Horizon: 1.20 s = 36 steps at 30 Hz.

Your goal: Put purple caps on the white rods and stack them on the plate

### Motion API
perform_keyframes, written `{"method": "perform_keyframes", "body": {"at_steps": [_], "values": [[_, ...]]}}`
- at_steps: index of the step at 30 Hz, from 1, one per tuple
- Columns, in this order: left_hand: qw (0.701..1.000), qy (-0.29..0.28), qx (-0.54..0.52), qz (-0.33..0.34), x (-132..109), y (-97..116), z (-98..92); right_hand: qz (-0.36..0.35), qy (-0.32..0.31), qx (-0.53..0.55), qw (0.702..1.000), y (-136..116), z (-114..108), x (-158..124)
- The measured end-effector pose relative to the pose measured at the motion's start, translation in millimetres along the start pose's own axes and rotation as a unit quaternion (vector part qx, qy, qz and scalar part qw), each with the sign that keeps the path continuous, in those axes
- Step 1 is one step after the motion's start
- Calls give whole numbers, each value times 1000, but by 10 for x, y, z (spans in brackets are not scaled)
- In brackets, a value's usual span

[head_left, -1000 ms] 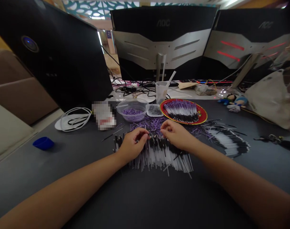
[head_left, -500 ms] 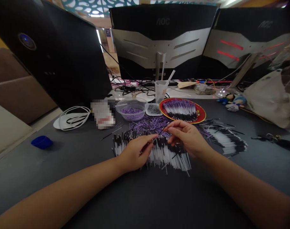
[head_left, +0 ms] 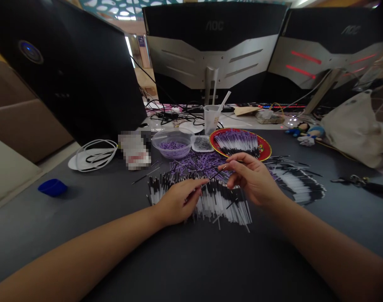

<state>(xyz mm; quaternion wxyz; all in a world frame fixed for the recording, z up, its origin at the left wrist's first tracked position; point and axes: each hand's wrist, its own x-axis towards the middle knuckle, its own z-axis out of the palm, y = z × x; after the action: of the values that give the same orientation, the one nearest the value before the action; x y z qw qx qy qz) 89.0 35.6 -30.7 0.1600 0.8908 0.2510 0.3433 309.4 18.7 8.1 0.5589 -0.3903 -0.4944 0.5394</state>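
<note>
My left hand [head_left: 180, 200] is closed, thumb and fingers pinching one end of a thin dark stick that looks like a pen refill [head_left: 215, 174]. My right hand [head_left: 252, 178] pinches the other end between thumb and forefinger, with its other fingers loosely curled. The stick slants up to the right between the two hands. Beneath them lies a broad row of black-and-whitish refills [head_left: 232, 209] with shiny tips. Just behind this row is a loose heap of small purple pieces [head_left: 196, 163]. What the left palm covers is hidden.
Behind the heap stand a clear bowl [head_left: 158, 147] of purple pieces, a small white tray [head_left: 194, 144], a red plate [head_left: 267, 151] of purple-ended sticks and a cup [head_left: 211, 119]. More refills [head_left: 300, 184] lie right. A blue cup-like object [head_left: 53, 187] is left; monitors [head_left: 214, 50] stand behind.
My right hand has moved slightly right and up, away from my left hand. More of the dark stick shows between them. My left hand stays nearly in place.
</note>
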Motion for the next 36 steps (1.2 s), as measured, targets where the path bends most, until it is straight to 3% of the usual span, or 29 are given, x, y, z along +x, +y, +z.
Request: {"method": "perform_keyframes", "body": {"at_steps": [9,20,30,36], "values": [[999,5,-13,-31,-6,44,14,18,19,-52,998,-32,20,-14],[999,3,-26,-43,-2,62,31,10,-3,-12,1000,-31,8,-15],[997,-19,-52,-56,-6,73,21,20,-18,-73,997,65,86,-32],[996,-10,-54,-67,-6,46,31,5,17,-99,995,60,47,-1]]}}
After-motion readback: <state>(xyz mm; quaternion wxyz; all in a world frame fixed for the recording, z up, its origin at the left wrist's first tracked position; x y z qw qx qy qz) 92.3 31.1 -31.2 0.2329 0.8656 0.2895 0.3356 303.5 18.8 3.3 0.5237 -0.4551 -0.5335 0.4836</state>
